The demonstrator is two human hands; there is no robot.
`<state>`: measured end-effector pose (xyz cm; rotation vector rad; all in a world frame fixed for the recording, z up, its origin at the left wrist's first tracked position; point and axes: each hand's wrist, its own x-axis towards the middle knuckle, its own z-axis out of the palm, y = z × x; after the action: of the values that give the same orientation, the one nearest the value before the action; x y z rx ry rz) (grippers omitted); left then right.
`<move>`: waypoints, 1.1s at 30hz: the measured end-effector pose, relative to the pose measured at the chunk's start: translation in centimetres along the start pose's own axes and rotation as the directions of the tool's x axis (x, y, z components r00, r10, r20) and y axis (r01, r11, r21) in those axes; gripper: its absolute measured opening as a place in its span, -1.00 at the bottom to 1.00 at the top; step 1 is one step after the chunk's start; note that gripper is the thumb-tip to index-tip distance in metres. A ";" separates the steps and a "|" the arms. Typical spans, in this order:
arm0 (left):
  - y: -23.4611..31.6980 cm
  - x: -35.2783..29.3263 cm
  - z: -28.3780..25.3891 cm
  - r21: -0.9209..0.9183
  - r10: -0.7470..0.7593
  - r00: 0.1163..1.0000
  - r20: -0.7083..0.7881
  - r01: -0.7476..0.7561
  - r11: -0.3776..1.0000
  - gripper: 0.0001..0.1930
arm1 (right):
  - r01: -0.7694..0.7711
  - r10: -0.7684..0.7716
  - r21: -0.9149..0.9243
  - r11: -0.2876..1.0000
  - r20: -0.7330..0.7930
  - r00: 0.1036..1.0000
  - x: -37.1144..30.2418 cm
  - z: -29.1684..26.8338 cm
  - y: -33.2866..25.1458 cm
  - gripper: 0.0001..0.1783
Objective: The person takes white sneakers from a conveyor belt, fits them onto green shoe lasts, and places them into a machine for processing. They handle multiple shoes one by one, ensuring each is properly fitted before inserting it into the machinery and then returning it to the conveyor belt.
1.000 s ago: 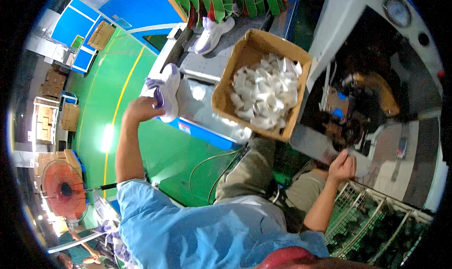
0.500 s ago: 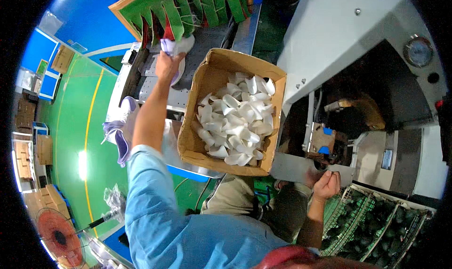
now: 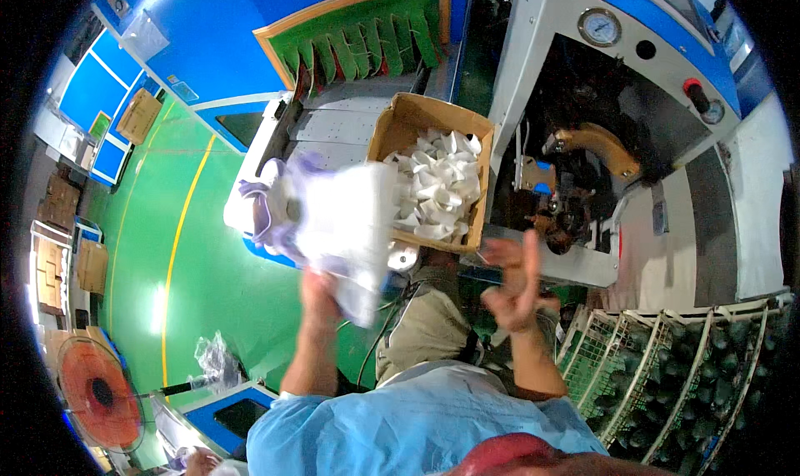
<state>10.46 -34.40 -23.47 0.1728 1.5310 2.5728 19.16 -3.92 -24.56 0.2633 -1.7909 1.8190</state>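
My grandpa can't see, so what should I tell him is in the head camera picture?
A person's left hand holds a blurred white-and-purple shoe, while the right hand is open. Beyond the hands are another shoe, a box of white pieces and a machine.

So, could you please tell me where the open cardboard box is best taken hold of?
I'd take the cardboard box by its far wall, from above: that edge stands bare above the white pieces, while a blurred white item hides part of the left wall.
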 end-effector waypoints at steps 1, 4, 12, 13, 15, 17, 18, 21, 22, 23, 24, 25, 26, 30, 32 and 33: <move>-1.3 -2.0 2.3 -0.105 -0.110 0.994 -0.014 0.108 0.989 -0.04 | 0.009 -0.017 0.065 0.998 0.133 0.991 0.8 2.4 -0.9 0.20; -3.5 -5.5 9.2 -0.108 -0.238 0.940 0.244 0.270 0.957 0.42 | -0.332 0.272 0.271 0.903 0.238 0.932 -0.4 2.8 -2.7 0.18; -8.5 -8.2 9.2 0.329 -0.644 0.512 0.568 0.576 0.748 0.08 | -0.789 0.768 0.307 0.532 0.219 0.603 -10.9 -7.1 -1.6 -0.19; -8.1 -8.9 8.8 0.426 -0.677 0.475 0.563 0.535 0.730 0.07 | -0.819 0.798 0.306 0.486 0.228 0.558 -12.8 -7.0 -1.3 -0.19; -7.5 -9.7 7.8 0.695 -0.779 0.393 0.488 0.365 0.620 -0.37 | -0.834 0.828 0.354 0.423 0.224 0.515 -16.9 -6.4 -1.4 -0.19; -8.8 -10.6 8.2 0.795 -0.783 0.405 0.472 0.190 0.577 -0.72 | -0.807 0.840 0.419 0.416 0.162 0.517 -19.9 -6.4 -1.1 -0.18; -9.1 -11.6 9.0 0.799 -0.735 0.470 0.490 0.095 0.593 -0.82 | -0.788 0.845 0.444 0.426 0.115 0.522 -21.2 -6.7 -1.0 -0.18; -6.8 -13.2 10.6 0.699 -0.773 0.364 0.520 0.338 0.630 -0.82 | -0.716 0.824 0.461 0.523 -0.058 0.564 -23.5 -8.9 -1.2 -0.17; -4.8 -13.4 10.3 0.642 -0.791 0.324 0.519 0.464 0.611 -0.82 | -0.716 0.818 0.449 0.535 -0.064 0.572 -23.9 -9.5 -1.1 -0.17; -4.6 -12.2 9.0 0.665 -0.748 0.172 0.641 0.363 0.653 -0.78 | -0.713 0.812 0.442 0.544 -0.063 0.581 -23.9 -10.2 -1.3 -0.16; -5.2 -12.2 8.5 0.660 -0.748 0.169 0.642 0.374 0.652 -0.78 | -0.707 0.807 0.454 0.542 -0.046 0.589 -23.9 -10.7 -1.6 -0.16; -6.1 -12.0 7.9 0.555 -0.702 0.324 0.635 0.442 0.705 -0.74 | -0.702 0.801 0.488 0.518 0.010 0.598 -23.2 -10.9 -1.8 -0.10; -7.1 -12.0 6.9 0.438 -0.653 0.473 0.592 0.491 0.753 -0.70 | -0.700 0.794 0.523 0.487 0.070 0.604 -22.3 -11.0 -2.5 -0.03; -12.3 -11.2 8.2 0.286 -0.905 0.326 0.275 0.871 0.400 -0.52 | -0.822 0.821 0.238 0.517 0.134 0.555 -18.7 -10.8 -4.4 0.05; -11.9 -11.6 12.7 0.346 -0.904 0.334 0.266 0.843 0.413 -0.47 | -0.755 0.782 0.286 0.590 0.028 0.622 -17.9 -10.6 -5.2 0.10; -12.8 -10.9 12.1 0.349 -0.906 0.290 0.308 0.852 0.391 -0.50 | -0.746 0.772 0.250 0.618 -0.010 0.636 -18.0 -10.5 -5.1 0.11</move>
<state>24.02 -19.90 -29.27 -0.0691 1.0787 1.3748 39.13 1.36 -30.30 -0.6374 -1.7320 2.5540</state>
